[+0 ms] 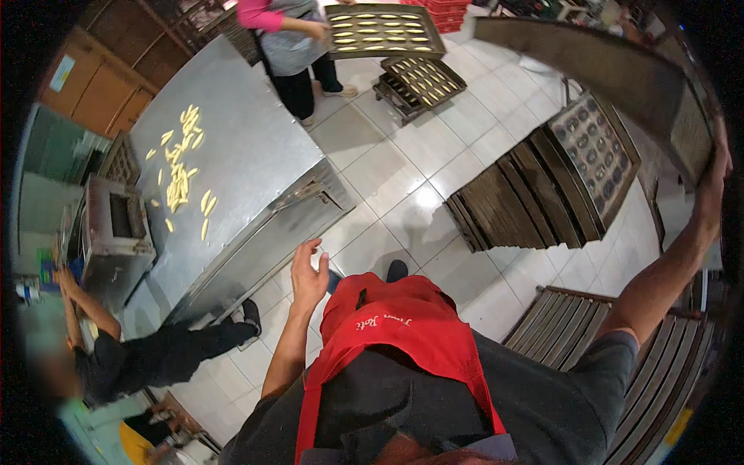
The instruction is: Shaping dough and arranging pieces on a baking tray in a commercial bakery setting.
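Observation:
My right hand point(714, 167) is raised at the far right, gripping the end of a dark metal baking tray point(597, 74). The tray is tilted on edge, and its far end reaches up toward the top of the view. Below it stands a stack of similar baking trays point(511, 194); the top one shows rows of dark round marks. My left hand point(310, 275) is held in front of the red apron point(403, 322), fingers loosely apart, holding nothing. It is nearest to the corner of the steel table.
The steel table point(256, 139) at left bears scattered pale dough pieces point(180, 167). A co-worker point(291, 39) at the far side holds a tray of dough pieces point(384, 32) above another filled tray point(426, 80). Another person point(155, 353) stands at left. Slatted racks point(562, 325) lie at right.

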